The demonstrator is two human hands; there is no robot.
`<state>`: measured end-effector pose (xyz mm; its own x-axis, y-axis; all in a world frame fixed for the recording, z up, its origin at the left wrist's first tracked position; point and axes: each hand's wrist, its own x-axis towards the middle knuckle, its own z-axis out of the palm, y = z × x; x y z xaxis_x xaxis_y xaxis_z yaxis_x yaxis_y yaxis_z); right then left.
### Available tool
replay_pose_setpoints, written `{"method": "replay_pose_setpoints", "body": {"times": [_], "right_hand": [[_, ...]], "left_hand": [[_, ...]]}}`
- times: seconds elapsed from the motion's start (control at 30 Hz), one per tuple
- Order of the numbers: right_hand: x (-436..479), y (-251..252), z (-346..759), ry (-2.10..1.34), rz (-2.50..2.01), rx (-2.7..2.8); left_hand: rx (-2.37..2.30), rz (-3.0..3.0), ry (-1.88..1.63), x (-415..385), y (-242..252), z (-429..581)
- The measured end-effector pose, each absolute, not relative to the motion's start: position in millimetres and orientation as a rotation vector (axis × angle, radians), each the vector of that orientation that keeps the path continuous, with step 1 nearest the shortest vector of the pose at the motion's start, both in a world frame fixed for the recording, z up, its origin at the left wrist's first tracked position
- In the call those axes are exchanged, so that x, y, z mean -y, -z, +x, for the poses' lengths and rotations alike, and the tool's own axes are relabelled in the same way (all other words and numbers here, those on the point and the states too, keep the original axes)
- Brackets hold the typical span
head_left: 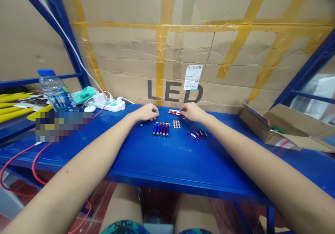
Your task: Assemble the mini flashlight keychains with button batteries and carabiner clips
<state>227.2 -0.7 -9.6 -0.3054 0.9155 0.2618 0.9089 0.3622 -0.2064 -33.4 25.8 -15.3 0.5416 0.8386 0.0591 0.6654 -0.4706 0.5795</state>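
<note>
- Head view: right hand at the shiny red metal tubes, fingers narrow (cannot tell whether they grip).
- Left hand apart, fingers curled in.
- Blue bench, nearer: slim blue and purple metal tubes in a row, small round silvery discs just beside.

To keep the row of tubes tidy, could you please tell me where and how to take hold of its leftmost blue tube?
I'd grip the leftmost blue tube across its middle, coming from above left: it lies front to back, with the next tube close on its right.
</note>
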Motion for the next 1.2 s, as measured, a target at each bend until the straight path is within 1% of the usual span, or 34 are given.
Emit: {"method": "replay_pose_setpoints", "body": {"times": [0.13,0.53,0.63,0.7,0.77,0.87,0.93,1.0,1.07,1.2], "right_hand": [[-9,13,212,0.063,-1.685,2.352],[-15,20,208,0.016,-1.710,2.353],[-14,19,212,0.020,-1.679,2.333],[-12,15,217,-0.021,-1.612,2.286],[-9,8,224,-0.173,-1.481,2.194],[4,-6,232,-0.580,-1.210,2.018],[18,-15,233,-0.819,-1.065,1.967],[34,-21,230,-0.934,-1.001,1.971],[47,-23,227,-1.017,-0.979,1.978],[58,-20,230,-1.226,-0.991,1.904]], "left_hand": [[-1.217,2.271,-0.472,-27,17,-33],[-1.213,2.305,-0.501,-28,18,-36],[-1.234,2.309,-0.554,-28,18,-35],[-1.232,2.362,-0.658,-26,16,-33],[-1.189,2.468,-0.842,-19,12,-26],[-1.058,2.602,-1.155,-1,1,-10],[-0.872,2.707,-1.237,13,-5,3],[-0.697,2.791,-1.223,25,-9,14],[-0.626,2.837,-1.141,31,-9,20],[-0.726,2.866,-1.019,30,-4,23]]}}
